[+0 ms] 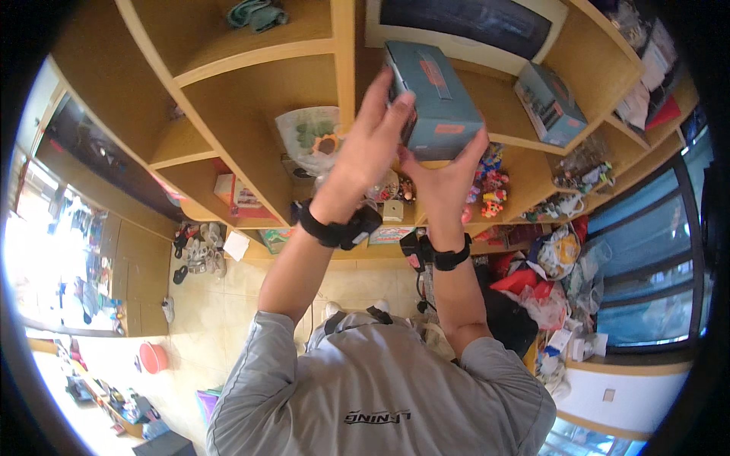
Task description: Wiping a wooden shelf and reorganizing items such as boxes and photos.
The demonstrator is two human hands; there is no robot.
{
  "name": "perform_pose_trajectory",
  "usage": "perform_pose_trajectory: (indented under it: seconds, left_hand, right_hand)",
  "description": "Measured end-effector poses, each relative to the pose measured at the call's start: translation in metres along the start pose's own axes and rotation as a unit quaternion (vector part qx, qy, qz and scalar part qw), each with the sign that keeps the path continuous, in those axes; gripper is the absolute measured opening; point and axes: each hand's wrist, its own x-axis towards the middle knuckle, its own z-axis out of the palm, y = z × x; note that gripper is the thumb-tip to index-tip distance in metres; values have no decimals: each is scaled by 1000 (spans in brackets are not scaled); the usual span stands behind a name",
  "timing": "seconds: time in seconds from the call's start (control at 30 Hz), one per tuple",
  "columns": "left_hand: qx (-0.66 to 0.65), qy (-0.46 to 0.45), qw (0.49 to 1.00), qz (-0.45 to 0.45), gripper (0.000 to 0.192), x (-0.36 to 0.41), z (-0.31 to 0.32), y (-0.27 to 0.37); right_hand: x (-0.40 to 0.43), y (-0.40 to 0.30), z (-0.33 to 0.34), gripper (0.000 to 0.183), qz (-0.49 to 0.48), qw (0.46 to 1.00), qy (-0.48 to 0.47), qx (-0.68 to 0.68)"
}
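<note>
Both my hands hold a blue-grey cardboard box [442, 94] with orange labels and a carry handle on top. Its left side is gripped by my left hand [379, 125], thumb along the near edge. My right hand [445, 171] supports it from below at the near right corner. The box is tilted and raised in front of a wooden shelf unit [344, 74]. A similar blue-grey box [550, 105] stands in the compartment to the right. Behind the held box is a framed dark panel [467, 23]. The box's underside is hidden.
Small colourful toy figures [493, 194] stand on a lower shelf. A clear bag with a sunflower decoration [311, 137] sits in the left compartment. Shoes [205, 251] lie on the tiled floor at left. Plastic bags [539, 299] are heaped at right, beside a blue-paned window [650, 256].
</note>
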Motion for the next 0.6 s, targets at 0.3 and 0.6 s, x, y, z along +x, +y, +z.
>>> perform_pose_trajectory:
  seconds: [0.3, 0.6]
  left_hand:
    - [60, 20, 997, 52, 52, -74, -57, -49]
    - [-35, 34, 985, -167, 31, -161, -127, -152]
  right_hand:
    - [34, 12, 35, 98, -13, 985, -121, -119]
    - [44, 31, 39, 76, -81, 973, -143, -163]
